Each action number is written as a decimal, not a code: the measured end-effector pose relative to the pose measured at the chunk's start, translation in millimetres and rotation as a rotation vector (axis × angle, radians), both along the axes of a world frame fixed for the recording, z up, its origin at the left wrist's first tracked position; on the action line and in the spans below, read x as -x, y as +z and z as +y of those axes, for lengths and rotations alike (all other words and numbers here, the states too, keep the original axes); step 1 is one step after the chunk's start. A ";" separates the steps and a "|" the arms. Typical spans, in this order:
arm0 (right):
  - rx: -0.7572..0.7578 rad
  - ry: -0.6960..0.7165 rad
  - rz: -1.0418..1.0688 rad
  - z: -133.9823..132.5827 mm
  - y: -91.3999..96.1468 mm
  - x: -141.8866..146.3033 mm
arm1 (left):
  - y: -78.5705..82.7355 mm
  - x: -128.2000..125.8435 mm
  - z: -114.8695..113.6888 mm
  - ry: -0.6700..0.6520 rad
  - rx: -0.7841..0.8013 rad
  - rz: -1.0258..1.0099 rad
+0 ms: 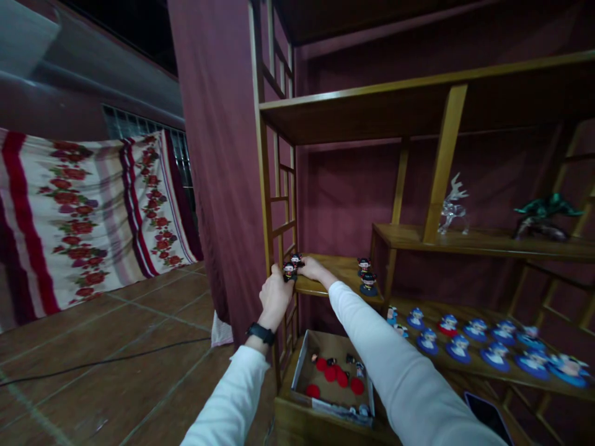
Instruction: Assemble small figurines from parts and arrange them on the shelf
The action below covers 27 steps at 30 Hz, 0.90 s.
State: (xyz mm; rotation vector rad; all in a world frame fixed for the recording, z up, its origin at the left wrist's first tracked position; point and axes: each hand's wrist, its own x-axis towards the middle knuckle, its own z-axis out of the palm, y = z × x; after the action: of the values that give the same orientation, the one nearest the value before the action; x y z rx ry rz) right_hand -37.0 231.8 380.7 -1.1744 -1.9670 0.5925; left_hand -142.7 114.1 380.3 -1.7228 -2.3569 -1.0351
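Observation:
At the left end of a small wooden shelf stand two little black-haired figurines in dark clothes, one behind the other. My left hand wears a dark wristband and is closed on the front figurine, at the shelf's front edge. My right hand reaches across from the right, its fingers closed on the rear figurine; its fingertips are partly hidden. Two similar figurines, one farther back and one nearer, stand at the right end of this shelf.
Below is an open cardboard box with red-based figurines. Several blue-based figurines line the lower right shelf. A clear deer ornament and a green ornament stand higher. A phone-like dark slab lies low right. A post edges the left.

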 end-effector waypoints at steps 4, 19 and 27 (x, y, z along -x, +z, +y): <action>0.002 -0.031 -0.005 0.4 2.7 -2.6 | 0.0 -0.6 2.8 -0.028 0.008 -0.055; 0.000 -0.065 -0.003 -16.0 10.0 -9.4 | -5.0 -3.7 0.6 -0.053 -0.024 -0.109; -0.187 -0.087 0.064 -61.4 8.4 -18.1 | -7.0 -3.2 -1.6 -0.061 -0.071 -0.111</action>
State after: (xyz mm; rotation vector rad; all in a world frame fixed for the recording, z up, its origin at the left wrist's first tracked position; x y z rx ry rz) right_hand -18.9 170.3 389.1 -1.1050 -1.8634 0.3880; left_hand -139.4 112.4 373.3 -1.7668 -2.3122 -1.2396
